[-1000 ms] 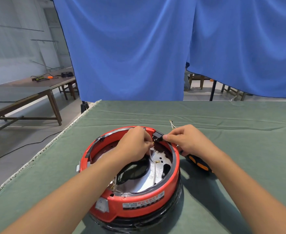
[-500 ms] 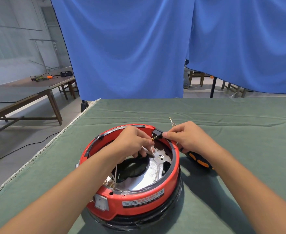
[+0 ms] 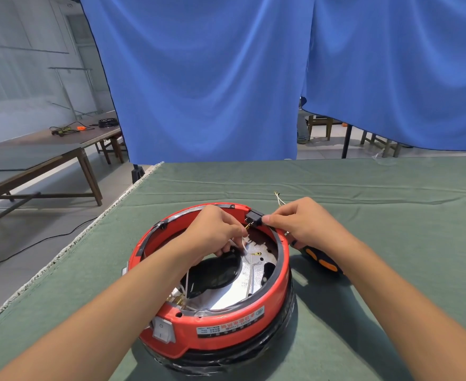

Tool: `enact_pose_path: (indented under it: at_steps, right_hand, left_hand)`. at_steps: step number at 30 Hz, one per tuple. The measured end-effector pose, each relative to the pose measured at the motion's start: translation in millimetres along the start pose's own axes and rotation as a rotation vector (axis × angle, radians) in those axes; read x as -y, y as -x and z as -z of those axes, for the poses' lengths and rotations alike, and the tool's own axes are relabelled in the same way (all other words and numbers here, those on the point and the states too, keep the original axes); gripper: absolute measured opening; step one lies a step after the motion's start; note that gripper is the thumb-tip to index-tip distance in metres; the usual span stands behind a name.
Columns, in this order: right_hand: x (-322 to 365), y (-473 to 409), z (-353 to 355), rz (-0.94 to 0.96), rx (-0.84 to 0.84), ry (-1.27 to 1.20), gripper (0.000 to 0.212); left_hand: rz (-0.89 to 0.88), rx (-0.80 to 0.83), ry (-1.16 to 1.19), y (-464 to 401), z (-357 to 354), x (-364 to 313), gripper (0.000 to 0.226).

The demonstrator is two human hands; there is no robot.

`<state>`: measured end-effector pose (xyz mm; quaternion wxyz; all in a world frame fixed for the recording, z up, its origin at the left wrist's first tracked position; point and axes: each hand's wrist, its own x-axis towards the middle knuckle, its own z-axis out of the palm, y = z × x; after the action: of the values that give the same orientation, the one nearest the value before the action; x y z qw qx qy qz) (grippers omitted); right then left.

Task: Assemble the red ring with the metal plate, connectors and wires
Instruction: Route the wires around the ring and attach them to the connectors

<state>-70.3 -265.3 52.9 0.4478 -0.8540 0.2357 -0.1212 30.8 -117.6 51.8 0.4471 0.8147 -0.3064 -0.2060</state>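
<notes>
Red ring (image 3: 221, 323) sits on green worktop (image 3: 391, 215); rigid, stable, best steadied by its rim. White wires (image 3: 244, 244) inside look thin, limp; take at the terminals. Left hand (image 3: 215, 229), curled over the ring's interior, pinches a wire. Right hand (image 3: 300, 224) pinches black connector (image 3: 254, 217) at far rim.

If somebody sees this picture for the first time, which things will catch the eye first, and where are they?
The red ring stands out at the centre on the green table cloth, with a shiny metal plate inside. Over its far rim, the left hand pinches a white wire and the right hand touches a black connector. Blue curtains hang behind.
</notes>
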Motion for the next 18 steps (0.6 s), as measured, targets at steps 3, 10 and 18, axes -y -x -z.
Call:
enact_pose_path:
  at_steps: [3,10,18]
  right_hand:
    - [0.4,0.2,0.2,-0.001,0.003,0.001,0.018]
    - [0.7,1.2,-0.4,0.001,-0.010,0.001,0.018]
    - [0.3,3.7,-0.3,0.024,-0.036,0.012,0.021]
  left_hand:
    - [-0.020,-0.003,-0.014,-0.3,0.6,0.4,0.022]
    - [-0.039,-0.011,-0.011,-2.0,-0.1,0.6,0.022]
    - [0.045,-0.015,0.084,-4.4,-2.0,0.1,0.021]
